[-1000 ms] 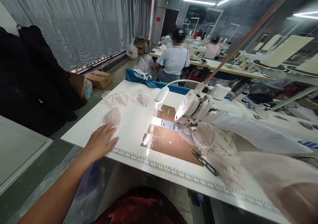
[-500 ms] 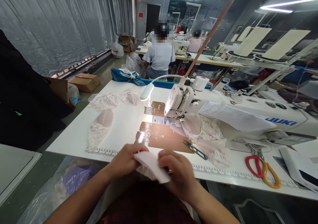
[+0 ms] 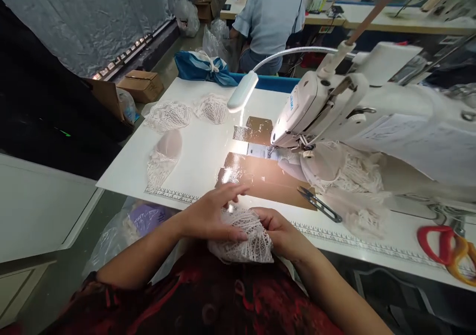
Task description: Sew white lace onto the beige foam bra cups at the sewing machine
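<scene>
My right hand (image 3: 283, 232) is half buried under the lace piece (image 3: 246, 237), fingertips out of sight, gripping it from the right; the red scissors (image 3: 442, 246) are cut off at the frame edge. My left hand (image 3: 211, 215) lies palm-down on the lace, pinching it, index finger stretched out. The lace sits at the counter (image 3: 201, 156) edge, near side of the sewing machine (image 3: 334, 107), against my lap

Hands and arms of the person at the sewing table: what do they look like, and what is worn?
Both forearms are bare to the elbow, with no gloves. No rings, watch or bracelet can be made out on the left hand or the right hand. A dark garment with a red pattern covers the body; near the left elbow its edge looks like a short sleeve.
</scene>
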Action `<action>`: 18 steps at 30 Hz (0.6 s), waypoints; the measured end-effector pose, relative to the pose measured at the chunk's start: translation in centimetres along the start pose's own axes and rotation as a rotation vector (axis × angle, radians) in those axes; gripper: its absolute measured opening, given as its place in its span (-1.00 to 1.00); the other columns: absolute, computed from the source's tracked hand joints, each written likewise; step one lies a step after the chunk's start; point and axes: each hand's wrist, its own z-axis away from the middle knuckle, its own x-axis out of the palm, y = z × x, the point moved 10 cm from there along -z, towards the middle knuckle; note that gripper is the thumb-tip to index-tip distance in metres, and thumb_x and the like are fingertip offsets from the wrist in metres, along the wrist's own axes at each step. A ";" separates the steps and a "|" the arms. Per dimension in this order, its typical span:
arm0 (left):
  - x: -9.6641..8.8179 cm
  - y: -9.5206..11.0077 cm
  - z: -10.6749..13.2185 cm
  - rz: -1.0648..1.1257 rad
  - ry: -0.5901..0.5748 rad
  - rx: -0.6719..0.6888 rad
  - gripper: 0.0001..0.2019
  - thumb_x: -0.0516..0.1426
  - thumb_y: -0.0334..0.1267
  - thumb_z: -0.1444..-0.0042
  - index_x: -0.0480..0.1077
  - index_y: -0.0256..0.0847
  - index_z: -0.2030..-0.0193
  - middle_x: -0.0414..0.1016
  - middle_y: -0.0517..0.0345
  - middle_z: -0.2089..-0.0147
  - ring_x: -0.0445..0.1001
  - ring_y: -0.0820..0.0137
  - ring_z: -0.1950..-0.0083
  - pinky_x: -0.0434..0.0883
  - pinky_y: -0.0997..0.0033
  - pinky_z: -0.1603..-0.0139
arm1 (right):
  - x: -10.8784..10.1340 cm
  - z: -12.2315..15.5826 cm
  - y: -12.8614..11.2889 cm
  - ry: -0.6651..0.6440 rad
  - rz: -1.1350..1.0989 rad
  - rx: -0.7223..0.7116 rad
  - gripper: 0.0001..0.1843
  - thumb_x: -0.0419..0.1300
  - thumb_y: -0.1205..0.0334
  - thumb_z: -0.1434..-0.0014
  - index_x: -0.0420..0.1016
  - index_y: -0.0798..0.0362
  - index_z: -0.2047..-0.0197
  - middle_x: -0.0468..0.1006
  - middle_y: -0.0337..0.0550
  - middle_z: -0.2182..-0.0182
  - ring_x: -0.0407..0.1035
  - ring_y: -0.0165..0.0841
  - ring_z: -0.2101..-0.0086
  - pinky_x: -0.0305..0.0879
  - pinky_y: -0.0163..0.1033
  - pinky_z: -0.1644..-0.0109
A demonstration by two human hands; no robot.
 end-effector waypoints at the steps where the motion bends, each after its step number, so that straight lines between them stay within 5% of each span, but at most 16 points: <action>1: 0.3 -0.7 -0.3 0.065 -0.049 -0.030 -0.12 0.35 -0.10 0.14 0.11 -0.10 -0.34 0.32 -0.05 -0.11 0.33 0.24 0.00 0.34 0.23 -0.03 | 0.2 0.0 0.0 -0.015 -0.016 -0.003 -0.80 0.33 0.16 -0.02 0.51 0.09 0.32 0.52 -0.24 0.46 0.36 -0.44 0.44 0.25 -0.35 0.35; 5: 2.2 -2.9 -0.5 0.476 -0.250 -0.180 -0.57 0.25 -0.15 0.00 0.41 -0.33 0.00 0.46 0.03 0.23 0.42 0.35 0.25 0.38 0.41 0.22 | -2.7 0.6 -2.1 0.242 0.000 -0.149 -0.76 0.34 0.18 -0.02 0.45 0.02 0.23 0.52 -0.24 0.39 0.37 -0.45 0.43 0.26 -0.37 0.37; 9: 1.2 -3.6 -0.7 0.515 -0.134 -0.202 -0.76 0.23 -0.16 -0.06 0.46 -0.36 0.28 0.44 0.07 0.32 0.40 0.39 0.30 0.36 0.45 0.25 | -5.8 1.8 -3.4 0.487 0.068 -0.265 -0.52 0.31 0.13 -0.07 0.29 -0.11 -0.05 0.49 -0.27 0.40 0.36 -0.42 0.42 0.26 -0.35 0.38; 12: 1.3 -3.7 -0.9 0.554 -0.090 -0.216 -0.70 0.19 -0.11 -0.10 0.47 -0.36 0.20 0.47 0.04 0.28 0.41 0.35 0.26 0.38 0.41 0.20 | -7.0 2.0 -3.4 0.553 0.174 -0.274 -0.73 0.24 0.00 -0.12 0.43 -0.03 0.19 0.41 -0.28 0.49 0.27 -0.43 0.48 0.21 -0.35 0.42; 14: 1.1 -3.9 -1.1 0.586 -0.030 -0.225 -0.68 0.16 -0.08 -0.15 0.47 -0.36 0.20 0.47 0.06 0.32 0.40 0.39 0.30 0.36 0.44 0.25 | -7.3 1.9 -3.4 0.543 0.216 -0.271 -0.61 0.11 -0.14 -0.17 0.44 0.03 0.39 0.38 -0.25 0.51 0.22 -0.43 0.50 0.17 -0.33 0.44; 18: 0.3 -4.9 -1.1 0.618 0.133 -0.234 -0.69 0.19 -0.08 -0.14 0.46 -0.37 0.31 0.42 0.15 0.44 0.34 0.48 0.42 0.28 0.52 0.36 | -7.1 1.7 -3.4 0.480 0.256 -0.252 -0.64 0.21 -0.11 -0.10 0.46 0.04 0.42 0.39 -0.25 0.48 0.23 -0.42 0.47 0.19 -0.32 0.39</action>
